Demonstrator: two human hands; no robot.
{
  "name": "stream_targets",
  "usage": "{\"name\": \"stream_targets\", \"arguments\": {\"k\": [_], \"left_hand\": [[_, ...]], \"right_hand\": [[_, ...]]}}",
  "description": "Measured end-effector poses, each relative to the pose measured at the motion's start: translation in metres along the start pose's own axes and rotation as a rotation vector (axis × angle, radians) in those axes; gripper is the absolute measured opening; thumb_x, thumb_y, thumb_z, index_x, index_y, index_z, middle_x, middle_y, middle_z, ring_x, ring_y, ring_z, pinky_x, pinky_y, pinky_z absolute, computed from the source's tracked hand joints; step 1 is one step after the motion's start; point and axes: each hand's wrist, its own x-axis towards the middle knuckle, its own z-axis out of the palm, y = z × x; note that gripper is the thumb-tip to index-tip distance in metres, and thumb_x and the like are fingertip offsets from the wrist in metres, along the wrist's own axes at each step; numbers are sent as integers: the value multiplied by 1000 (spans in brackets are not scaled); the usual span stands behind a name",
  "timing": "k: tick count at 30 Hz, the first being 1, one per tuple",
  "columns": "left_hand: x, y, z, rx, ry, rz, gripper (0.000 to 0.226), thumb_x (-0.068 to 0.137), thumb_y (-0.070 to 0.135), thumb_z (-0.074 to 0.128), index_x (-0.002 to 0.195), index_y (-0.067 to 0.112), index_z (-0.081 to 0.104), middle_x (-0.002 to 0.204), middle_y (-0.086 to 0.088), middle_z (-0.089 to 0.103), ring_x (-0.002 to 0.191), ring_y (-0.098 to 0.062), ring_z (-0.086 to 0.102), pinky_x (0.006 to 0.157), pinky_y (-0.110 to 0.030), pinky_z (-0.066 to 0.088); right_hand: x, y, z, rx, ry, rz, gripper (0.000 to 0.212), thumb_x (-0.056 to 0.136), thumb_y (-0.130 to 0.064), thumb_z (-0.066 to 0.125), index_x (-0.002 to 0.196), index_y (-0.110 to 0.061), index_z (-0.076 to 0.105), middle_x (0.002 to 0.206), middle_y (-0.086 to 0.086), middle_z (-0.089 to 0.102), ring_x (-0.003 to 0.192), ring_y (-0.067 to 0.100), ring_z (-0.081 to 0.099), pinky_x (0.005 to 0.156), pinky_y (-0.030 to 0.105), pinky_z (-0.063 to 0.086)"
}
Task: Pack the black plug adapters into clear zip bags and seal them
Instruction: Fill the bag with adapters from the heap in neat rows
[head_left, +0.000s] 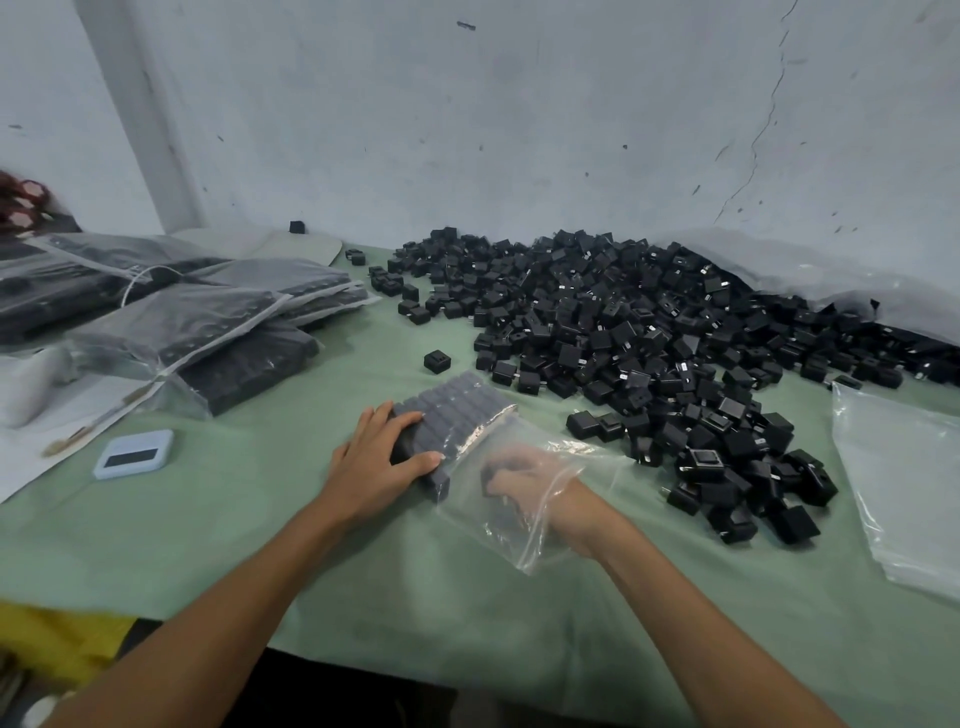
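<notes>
A clear zip bag (524, 525) lies in the middle of the green table, partly filled with a neat block of black plug adapters (457, 410). My left hand (382, 460) presses on the near left corner of that block from outside the bag. My right hand (524, 478) is inside the bag's open mouth, fingers curled around a black adapter. A big loose heap of black plug adapters (639, 332) spreads over the right and back of the table. One single adapter (436, 361) lies apart just behind the bag.
Several filled zip bags (208, 322) are stacked at the left. A pile of empty clear bags (904, 483) lies at the right edge. A small pale blue timer (134, 453) sits near left. Large plastic sheeting (810, 270) lies along the back wall.
</notes>
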Motion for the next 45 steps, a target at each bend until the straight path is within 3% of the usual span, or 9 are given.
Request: {"name": "stream_targets", "arguments": {"k": [5,9,14,19,22,28,35,39,45], "left_hand": [[-2,2,-2,0,-13,-6,83,68,79,41,144,44,39,162,6,18,150,-8,5,117,-50,16],[-2,2,-2,-1,-20,-10,84,68,80,40,144,45,37,163,6,16,151,-9,3,118,-51,14],[-2,2,-2,4,-13,-1,85,67,81,37,144,45,38,163,6,17,151,-10,5,118,-52,16],[-1,1,-2,14,-7,4,83,69,81,35,143,45,38,162,6,19,150,-11,7,118,-54,17],[-2,0,-1,22,-2,17,82,71,81,36,143,43,38,158,5,23,149,-14,12,116,-56,20],[-1,0,0,27,16,10,80,71,79,38,144,44,38,162,6,19,150,-9,6,118,-53,17],[-2,-1,2,21,54,-10,97,69,83,38,152,35,28,162,11,20,150,-9,10,118,-51,18],[-1,0,1,20,54,-27,103,67,85,39,154,30,27,163,12,19,150,-7,9,119,-48,17],[-2,-2,3,40,66,-6,101,71,86,38,153,29,27,162,12,18,150,-8,9,118,-51,18]], "right_hand": [[0,-3,6,134,-29,-100,14,89,6,58,101,9,65,100,21,68,89,37,64,81,43,54],[8,-4,11,-154,39,-191,16,87,9,59,92,-3,68,97,4,73,99,18,69,88,30,57],[8,-20,21,-159,-103,-388,35,99,4,35,97,-10,67,80,-34,68,80,-17,62,76,12,49],[20,11,23,-213,75,-255,21,93,-9,64,112,-14,72,106,-2,74,99,12,69,85,22,52],[23,18,25,-77,72,-203,16,90,-11,69,100,-22,74,86,-8,76,73,4,69,66,19,54],[18,15,29,-186,-13,-278,21,82,-27,76,90,-45,69,97,-10,74,90,4,70,81,23,58],[22,29,40,-338,180,-219,36,76,-42,77,107,-40,58,88,-19,66,80,-9,61,66,9,45],[26,36,45,-289,197,-306,34,80,-31,81,103,-42,59,84,-28,62,82,-24,55,68,-1,40],[36,34,49,-519,263,-370,33,83,-40,77,112,-25,69,105,-14,62,90,-1,53,82,13,43]]}}
